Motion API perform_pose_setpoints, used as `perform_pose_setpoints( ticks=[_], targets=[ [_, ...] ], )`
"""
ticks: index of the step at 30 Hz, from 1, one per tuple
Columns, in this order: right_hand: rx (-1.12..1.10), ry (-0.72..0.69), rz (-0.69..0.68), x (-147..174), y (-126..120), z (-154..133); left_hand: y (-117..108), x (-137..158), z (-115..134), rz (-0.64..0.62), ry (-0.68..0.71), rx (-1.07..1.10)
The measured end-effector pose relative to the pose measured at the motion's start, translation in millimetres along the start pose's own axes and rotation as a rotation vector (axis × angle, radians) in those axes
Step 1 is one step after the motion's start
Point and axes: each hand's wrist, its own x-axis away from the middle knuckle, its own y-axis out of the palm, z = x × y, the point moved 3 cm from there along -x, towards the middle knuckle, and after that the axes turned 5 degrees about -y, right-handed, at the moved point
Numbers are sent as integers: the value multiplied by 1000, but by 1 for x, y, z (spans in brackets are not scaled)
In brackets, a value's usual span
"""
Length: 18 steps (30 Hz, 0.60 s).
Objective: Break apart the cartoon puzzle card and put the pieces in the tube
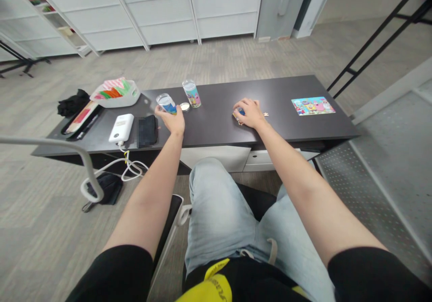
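My left hand (173,121) is wrapped round a clear plastic canister (165,101) with a blue printed label, tilted a little above the desk's left half. Beside it on the desk lies a round lid (184,106). A second clear canister (191,94) with a colourful cartoon label stands upright just behind the lid. Over a small heap of jigsaw puzzle pieces (238,118), my right hand (249,113) curls its fingers, covering most of them. One loose piece (266,114) lies right of that hand. Further right, a cartoon picture board (313,105) lies flat.
On the dark desk (216,128), the left end carries a white basket (130,96) of colourful packets, a black cloth (72,102), a long tray (80,119), a white power bank (121,128) with a cable, and a dark phone-like slab (147,131). A metal tube (57,142) crosses the left foreground.
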Motion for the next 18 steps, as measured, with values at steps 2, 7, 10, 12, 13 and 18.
perform_pose_setpoints(
  ticks=[2, 7, 10, 12, 13, 18],
  targets=[
    [6, 36, 32, 6, -2, 0, -1, 5, -1, -26, 3, -3],
    [-1, 95, -26, 18, 2, 4, -1, 15, 0, -55, 23, -25],
    [-2, 74, -61, 16, 6, 5, 1, 18, 0, -65, 27, -48],
    [6, 64, -67, 13, 7, 5, 2, 19, 0, -72, 28, -66],
    [13, 66, -67, 12, 7, 5, 2, 20, 0, -74, 29, -75],
    [54, 95, -66, 9, 8, 4, 2, 22, 0, -88, 47, -95]
  ],
)
